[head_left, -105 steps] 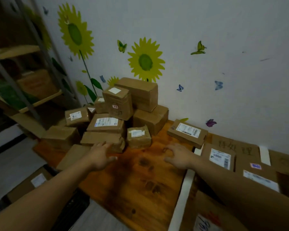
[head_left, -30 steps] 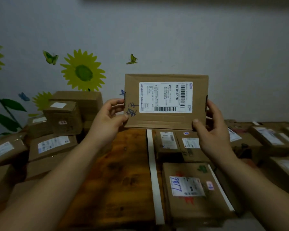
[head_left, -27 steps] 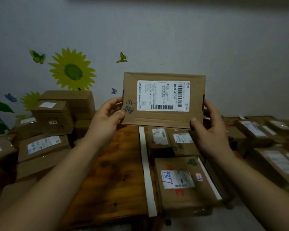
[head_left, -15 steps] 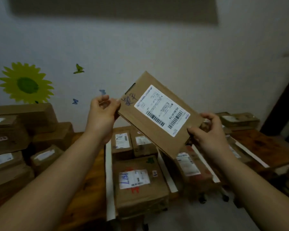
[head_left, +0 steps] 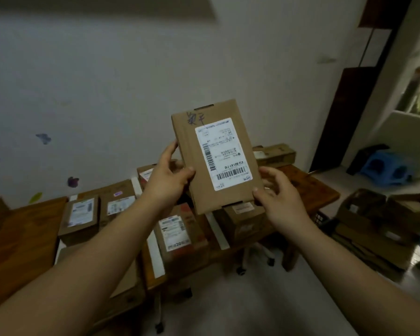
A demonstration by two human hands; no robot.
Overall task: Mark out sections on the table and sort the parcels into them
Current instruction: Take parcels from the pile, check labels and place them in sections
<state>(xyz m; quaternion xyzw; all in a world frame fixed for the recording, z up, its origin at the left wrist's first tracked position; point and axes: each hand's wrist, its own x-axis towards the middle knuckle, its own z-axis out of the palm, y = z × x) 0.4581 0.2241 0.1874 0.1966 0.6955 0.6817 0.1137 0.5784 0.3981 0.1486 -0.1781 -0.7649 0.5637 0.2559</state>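
**Parcel held up over the taped surface**

The parcel [head_left: 216, 156] stands upright in both hands above the surface [head_left: 310, 187]. Its small print and the inked scrawl on top are too blurred to read. The left hand [head_left: 166, 180] grips its left edge and the right hand [head_left: 279, 197] pinches the lower right corner. It partly hides the boxes behind it. White tape strips [head_left: 217, 230] divide more boxes [head_left: 79, 218]. A blue stool [head_left: 386, 168] sits on the floor at right.

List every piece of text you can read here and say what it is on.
"413-801-67-710": white label of the held parcel, printed sideways.
"420", ending unclear: label of a front parcel on the table.
Blue handwriting atop the held parcel: illegible.
All other labels: too small or blurred.
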